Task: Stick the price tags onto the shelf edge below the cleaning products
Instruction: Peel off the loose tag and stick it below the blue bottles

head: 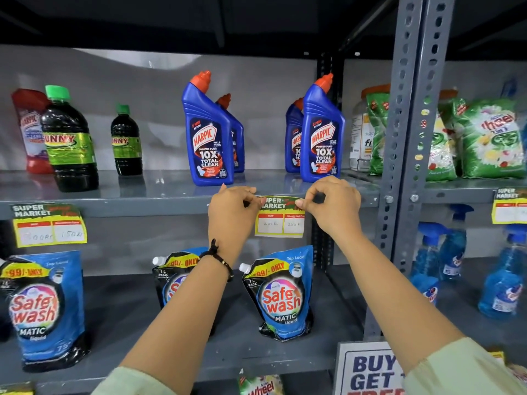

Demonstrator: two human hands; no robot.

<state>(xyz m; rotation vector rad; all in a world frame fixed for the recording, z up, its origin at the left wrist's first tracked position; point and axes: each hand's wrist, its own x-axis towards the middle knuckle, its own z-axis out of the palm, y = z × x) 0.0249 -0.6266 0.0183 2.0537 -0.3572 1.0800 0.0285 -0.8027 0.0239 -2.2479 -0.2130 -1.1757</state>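
Shelving unit: grey metal, with a perforated upright [405, 138] to your right.

Upper shelf [159, 189]: two dark bottles with green caps [70, 138] at left, a red pouch behind them; four blue toilet-cleaner bottles [209, 138] with orange caps in two pairs at centre; green detergent bags [490, 138] past the upright.

Lower shelf: three blue laundry-liquid pouches [282, 295], standing; blue spray bottles [453, 252] at right.

Shelf edge [142, 208]: runs across in front of you, below the toilet-cleaner bottles.

Price tag [281, 220]: yellow-bordered with a dark header, its top against the shelf edge below the right pair of blue bottles, its lower part hanging under the edge. Handwritten figures sit in its two white boxes.

Other tags: one [48, 223] already on the edge at far left, one [510, 206] on the next bay at right.

Your left hand [233, 206]: fingers curled, pinching the tag's top left corner; a dark bracelet sits on the wrist.

Your right hand [332, 203]: fingers curled, thumb and forefinger pinching the tag's top right corner.
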